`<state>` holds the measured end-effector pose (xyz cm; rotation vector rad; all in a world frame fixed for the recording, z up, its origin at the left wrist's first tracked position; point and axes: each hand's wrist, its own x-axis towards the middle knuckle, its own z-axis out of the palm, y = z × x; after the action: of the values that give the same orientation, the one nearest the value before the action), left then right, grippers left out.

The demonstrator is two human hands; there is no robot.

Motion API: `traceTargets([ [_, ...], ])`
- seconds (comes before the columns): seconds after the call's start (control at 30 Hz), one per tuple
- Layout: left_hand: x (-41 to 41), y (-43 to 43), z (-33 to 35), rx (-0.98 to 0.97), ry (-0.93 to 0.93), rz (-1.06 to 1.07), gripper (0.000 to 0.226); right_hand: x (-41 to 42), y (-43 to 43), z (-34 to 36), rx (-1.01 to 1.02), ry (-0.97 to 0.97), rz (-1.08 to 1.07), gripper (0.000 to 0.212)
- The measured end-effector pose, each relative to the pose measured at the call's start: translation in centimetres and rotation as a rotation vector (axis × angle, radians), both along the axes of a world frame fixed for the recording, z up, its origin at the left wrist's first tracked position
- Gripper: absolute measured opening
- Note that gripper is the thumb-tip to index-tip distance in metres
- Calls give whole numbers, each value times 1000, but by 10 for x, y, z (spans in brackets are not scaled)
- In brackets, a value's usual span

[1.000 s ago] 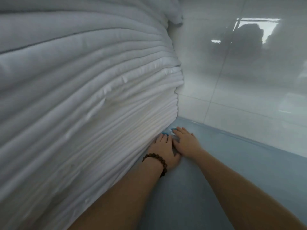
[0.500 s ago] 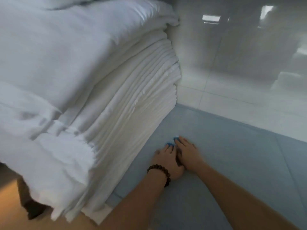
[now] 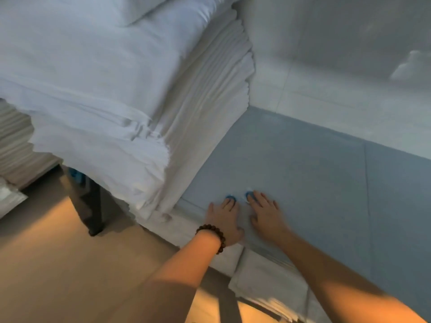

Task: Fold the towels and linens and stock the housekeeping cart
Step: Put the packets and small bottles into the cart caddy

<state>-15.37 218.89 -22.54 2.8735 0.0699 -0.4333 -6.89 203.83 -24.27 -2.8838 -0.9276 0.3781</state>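
Head view, looking forward and down at a work surface. The stack of white linens [image 3: 144, 73] stands at the left, its top layers overhanging the near left corner; its long axis runs from that corner back to the tiled wall [image 3: 338, 73], and the folded edges on its right side face the hands. A blue-grey cover [image 3: 303, 171] spreads from the foot of the stack to the base of the wall, crossed by one straight seam [image 3: 366, 183]. The left hand [image 3: 224, 220], with a dark bead bracelet [image 3: 213, 236] at the wrist, and the right hand [image 3: 267, 216] lie palm-down just beside each other on this cover, fingers straight and pointing toward the wall, grasping nothing. Blue marks show at two fingertips [image 3: 231, 198]; whether these are nails or caps cannot be told. Both hands are near the foot of the stack but apart from it. The near edge of the surface runs diagonally under the wrists, where white folded layers [image 3: 263, 278] show beneath the cover. Beyond that edge lie the wood-toned floor [image 3: 53, 271], a dark table leg [image 3: 94, 206] and, at far left, a second ribbed pile [image 3: 14, 145].
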Motion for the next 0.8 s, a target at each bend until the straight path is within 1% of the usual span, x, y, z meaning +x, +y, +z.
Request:
traceTargets([
  [0.1, -17, -8, 0, -55, -112, 27, 66, -23, -17, 0, 33, -7, -12, 65],
  [0.17, -23, -12, 1, -68, -215, 52, 60, -29, -26, 3, 133, -1, -18, 66],
  [0.23, -23, -12, 1, -98, -274, 105, 65, -27, -31, 8, 232, -2, -35, 70],
  [0.33, -16, -9, -2, -143, -244, 171, 77, -19, -32, 10, 273, 1, -57, 76],
  [0.4, -8, -7, -5, -150, -184, 190, 76, -12, -27, 7, 262, 15, -56, 75],
  [0.5, 4, -5, -8, -135, -149, 228, 67, -6, -18, 2, 230, -8, -40, 68],
  [0.57, 10, -5, -9, -94, -159, 230, 60, -5, -14, -1, 269, -28, -65, 59],
  [0.63, 16, -5, -8, -99, -175, 237, 54, -5, -10, -2, 318, -44, -97, 49],
  [0.7, 18, -4, -7, -134, -192, 257, 52, -4, -6, -1, 352, -70, -99, 38],
  [0.8, 12, -3, -2, -198, -231, 308, 55, -4, -2, 5, 431, -84, -112, 30],
])
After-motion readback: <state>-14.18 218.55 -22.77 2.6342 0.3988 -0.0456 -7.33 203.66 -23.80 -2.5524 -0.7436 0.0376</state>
